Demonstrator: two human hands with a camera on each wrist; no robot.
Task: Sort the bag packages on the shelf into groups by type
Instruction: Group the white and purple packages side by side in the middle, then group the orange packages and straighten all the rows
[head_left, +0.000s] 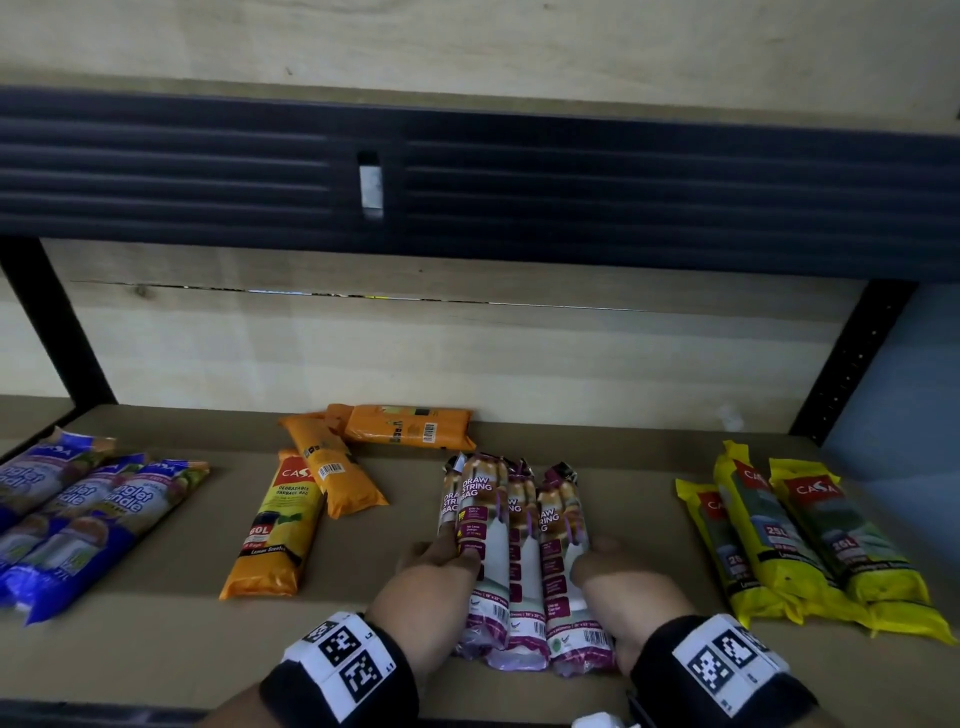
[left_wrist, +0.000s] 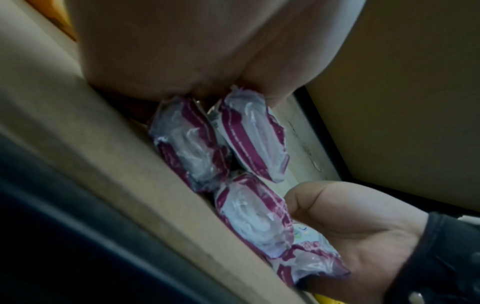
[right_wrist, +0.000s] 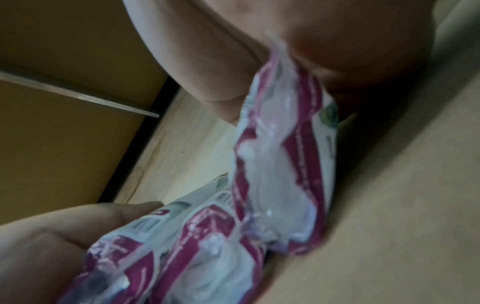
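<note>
Both hands (head_left: 524, 587) cupped around the purple drawstring-bag packages (head_left: 519, 561), wrists low.

Colours I see on the shelf (head_left: 649, 452)
Tan board; blue packs (head_left: 88, 514) with white lettering; orange packs (head_left: 410, 427) with white barcodes; white packs (head_left: 519, 561) banded magenta; yellow packs (head_left: 810, 540) with red logos; black wristbands (head_left: 343, 667) with black-and-white square tags.

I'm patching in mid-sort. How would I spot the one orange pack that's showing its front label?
Start at the shelf board and find the orange packages left of centre, between the blue and purple groups. The front-label pack is the nearest of the three, lying lengthwise toward the shelf's front edge. Only it shows a red logo and yellow panel; the other two show plain orange backs with barcodes.
</note>
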